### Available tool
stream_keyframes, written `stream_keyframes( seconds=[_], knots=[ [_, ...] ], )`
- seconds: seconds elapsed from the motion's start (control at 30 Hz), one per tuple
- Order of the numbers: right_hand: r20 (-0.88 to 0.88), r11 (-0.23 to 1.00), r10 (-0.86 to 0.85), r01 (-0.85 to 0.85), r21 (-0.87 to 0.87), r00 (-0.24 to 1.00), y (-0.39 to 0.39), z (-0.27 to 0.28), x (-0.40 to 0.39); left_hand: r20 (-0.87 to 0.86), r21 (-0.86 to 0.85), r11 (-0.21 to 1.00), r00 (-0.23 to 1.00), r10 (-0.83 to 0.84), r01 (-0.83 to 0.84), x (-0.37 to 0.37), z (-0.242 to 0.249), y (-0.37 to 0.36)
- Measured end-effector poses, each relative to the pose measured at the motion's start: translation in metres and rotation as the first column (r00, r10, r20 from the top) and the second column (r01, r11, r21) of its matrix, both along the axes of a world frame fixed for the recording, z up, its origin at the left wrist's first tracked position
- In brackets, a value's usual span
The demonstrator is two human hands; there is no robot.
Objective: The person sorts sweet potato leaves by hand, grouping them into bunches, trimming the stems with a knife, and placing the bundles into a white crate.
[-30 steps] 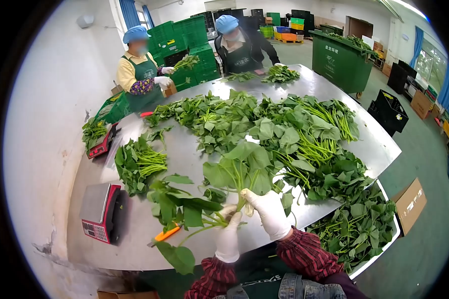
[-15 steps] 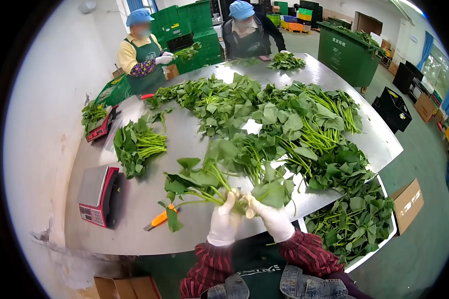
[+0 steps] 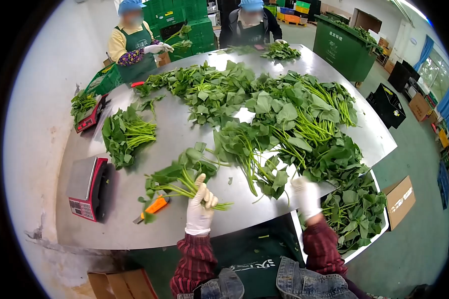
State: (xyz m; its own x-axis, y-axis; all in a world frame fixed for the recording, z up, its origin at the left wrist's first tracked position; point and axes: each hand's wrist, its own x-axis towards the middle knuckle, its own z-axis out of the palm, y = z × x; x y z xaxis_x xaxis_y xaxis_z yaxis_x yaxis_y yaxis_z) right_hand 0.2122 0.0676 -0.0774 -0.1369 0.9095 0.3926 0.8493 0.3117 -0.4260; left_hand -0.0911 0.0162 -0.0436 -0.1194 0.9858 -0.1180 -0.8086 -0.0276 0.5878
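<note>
My left hand [image 3: 201,203], in a white glove, grips the stems of a small bunch of leafy greens [image 3: 177,175] that lies out to the left over the steel table [image 3: 184,137]. My right hand [image 3: 307,195], also gloved and blurred, is at the table's front edge beside the big pile of greens [image 3: 294,129]; whether it holds anything cannot be told. An orange-handled knife [image 3: 153,207] lies on the table just left of my left hand.
A red scale [image 3: 86,188] stands at the table's left edge, with a bundled heap of greens [image 3: 126,134] behind it. A white tray of greens [image 3: 356,212] sits low at the right. Two people in green aprons work at the far end. A cardboard box [image 3: 399,200] lies on the floor.
My hands have come apart: the left keeps the bunch and has lowered it leftward toward the table, the right has swung out to the right edge of the pile.
</note>
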Motion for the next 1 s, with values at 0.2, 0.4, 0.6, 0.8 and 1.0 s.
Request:
stream_keyframes(
  seconds=[0.2,0.4,0.6,0.8,1.0],
  knots=[
    [0.05,0.991,0.06,-0.066,0.12,0.997,0.031,-0.016,-0.09,0.111,-0.011,0.999,0.993,-0.037,0.039,-0.003,0.006,-0.006],
    [0.289,0.998,0.012,0.007,-0.065,0.957,0.085,-0.014,-0.072,0.12,0.003,0.999,0.992,0.033,-0.033,-0.024,0.006,-0.015],
    [-0.796,0.871,-0.14,-0.309,-0.382,0.589,0.075,0.129,-0.03,0.104,-0.003,0.999,0.993,0.054,-0.054,-0.026,0.002,-0.011],
    [-0.865,0.923,-0.16,-0.239,-0.302,0.476,0.074,0.092,-0.022,0.085,-0.047,0.993,0.99,0.109,-0.106,-0.012,0.007,-0.007],
    [-0.816,0.922,-0.215,-0.163,-0.351,0.536,0.034,0.105,-0.065,-0.121,0.056,0.986,0.98,0.16,-0.154,0.006,0.023,0.0]
  ],
)
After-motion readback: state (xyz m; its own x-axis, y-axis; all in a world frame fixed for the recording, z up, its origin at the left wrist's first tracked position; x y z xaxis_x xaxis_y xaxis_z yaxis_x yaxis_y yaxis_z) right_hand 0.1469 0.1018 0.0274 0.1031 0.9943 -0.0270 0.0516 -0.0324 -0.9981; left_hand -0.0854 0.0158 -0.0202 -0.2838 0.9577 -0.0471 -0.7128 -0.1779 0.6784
